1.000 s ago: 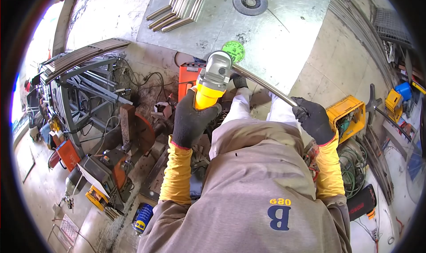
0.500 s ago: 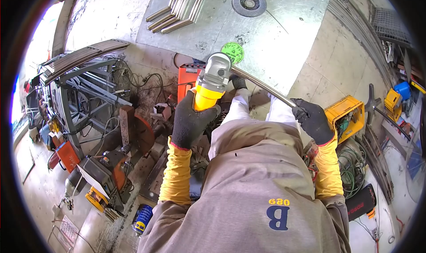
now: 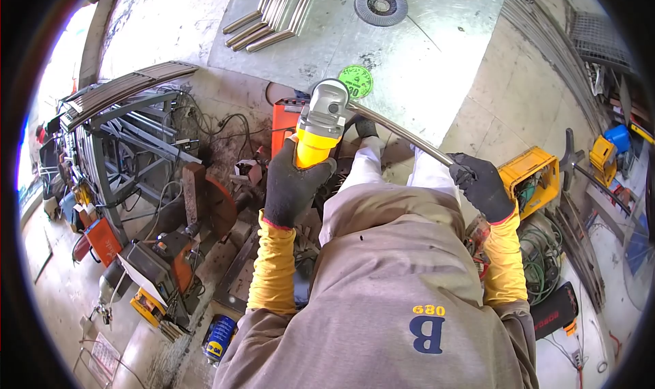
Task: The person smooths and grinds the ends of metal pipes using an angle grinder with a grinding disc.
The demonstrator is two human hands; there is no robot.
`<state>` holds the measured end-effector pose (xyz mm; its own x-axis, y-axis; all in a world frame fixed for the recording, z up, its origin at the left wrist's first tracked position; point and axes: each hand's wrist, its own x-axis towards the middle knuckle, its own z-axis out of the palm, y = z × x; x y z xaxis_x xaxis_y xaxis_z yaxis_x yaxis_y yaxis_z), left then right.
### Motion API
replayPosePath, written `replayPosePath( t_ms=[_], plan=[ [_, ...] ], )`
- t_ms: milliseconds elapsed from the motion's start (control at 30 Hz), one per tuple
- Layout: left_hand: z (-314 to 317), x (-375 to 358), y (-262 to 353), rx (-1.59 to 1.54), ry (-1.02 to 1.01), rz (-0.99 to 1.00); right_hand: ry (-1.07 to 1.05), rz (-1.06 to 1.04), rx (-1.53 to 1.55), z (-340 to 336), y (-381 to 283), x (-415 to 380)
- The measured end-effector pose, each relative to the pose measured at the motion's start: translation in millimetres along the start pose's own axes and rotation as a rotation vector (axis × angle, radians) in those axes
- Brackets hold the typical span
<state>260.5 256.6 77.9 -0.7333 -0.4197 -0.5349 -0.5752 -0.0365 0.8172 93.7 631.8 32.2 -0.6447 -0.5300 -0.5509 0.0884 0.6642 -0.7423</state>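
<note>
In a black glove, my left hand (image 3: 295, 190) is wrapped around the yellow body of an angle grinder (image 3: 321, 126), whose grey metal head points away from me. My right hand (image 3: 483, 184), also gloved, grips the near end of a metal tube (image 3: 402, 134). The tube slants up and left until its far end meets the right side of the grinder head. Any disc on the grinder is hidden from this angle. Just beyond the head, a round green label (image 3: 355, 81) lies on the sheet-metal surface (image 3: 437, 82).
Several metal tubes (image 3: 269, 17) and a flap disc (image 3: 381, 6) lie on the metal sheet. To the left stand a steel frame (image 3: 136, 133) and a cut-off saw (image 3: 167, 252). A yellow crate (image 3: 531, 181) sits right, a blue spray can (image 3: 220, 336) lower left.
The angle grinder and my left hand have shifted slightly left, along with the tube's far end. My right hand keeps nearly the same place and grip.
</note>
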Motion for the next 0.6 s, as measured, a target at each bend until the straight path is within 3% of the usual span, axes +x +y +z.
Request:
replayPosePath(
  t_ms=[200,300,367,600],
  plan=[
    [1.4,0.5,-2.6,0.026,0.001,0.029,-0.015,0.031,-0.073,-2.8,-7.1,-2.7],
    [1.0,-1.6,-1.9,-0.06,-0.003,-0.02,0.022,-0.043,-0.056,-0.5,-0.5,-2.8],
    [-1.1,-3.2,1.5,0.086,-0.006,0.022,0.057,-0.128,-0.131,1.1,-1.1,-3.5],
    [1.1,-9.5,4.0,0.038,-0.033,-0.006,0.061,-0.128,-0.142,1.6,-8.1,-4.3]
  ],
)
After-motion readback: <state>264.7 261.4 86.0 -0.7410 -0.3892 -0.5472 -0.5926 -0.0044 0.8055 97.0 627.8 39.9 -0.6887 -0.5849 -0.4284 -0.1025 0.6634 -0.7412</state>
